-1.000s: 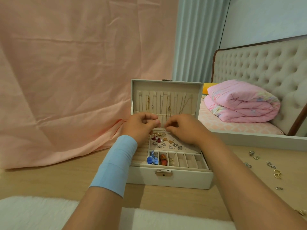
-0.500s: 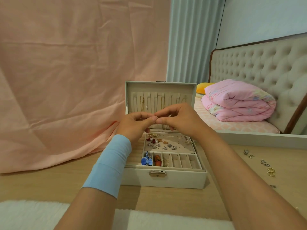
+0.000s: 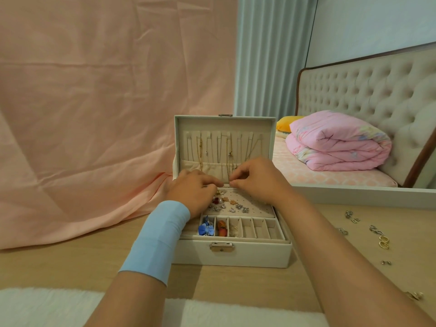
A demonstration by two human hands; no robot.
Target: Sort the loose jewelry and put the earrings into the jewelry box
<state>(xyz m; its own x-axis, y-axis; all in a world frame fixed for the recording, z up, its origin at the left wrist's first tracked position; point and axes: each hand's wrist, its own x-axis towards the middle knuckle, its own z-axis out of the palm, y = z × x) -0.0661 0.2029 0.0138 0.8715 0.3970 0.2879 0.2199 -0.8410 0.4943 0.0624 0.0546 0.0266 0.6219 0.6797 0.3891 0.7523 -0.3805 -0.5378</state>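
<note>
A white jewelry box (image 3: 247, 256) stands open on the wooden table (image 3: 70, 260), with necklaces hanging in its lid (image 3: 224, 128). Several small earrings (image 3: 232, 204) sit on the perforated pad (image 3: 257, 207). A blue bow piece (image 3: 206, 230) lies in a front compartment. My left hand (image 3: 195, 188) and my right hand (image 3: 257, 180) hover over the pad's back edge, fingertips almost touching. Each pinches something tiny, seemingly an earring in the right and its back in the left; the piece is too small to make out clearly.
Loose silver pieces (image 3: 375, 230) and gold hoops (image 3: 383, 241) are scattered on the table to the right. A pink cloth (image 3: 94, 114) hangs behind on the left. A bed with a folded pink blanket (image 3: 337, 142) is at the back right. White fur (image 3: 47, 308) edges the near side.
Both hands were raised with fingertips pinched together in front of the lid; they have dropped to the pad's back edge and parted slightly.
</note>
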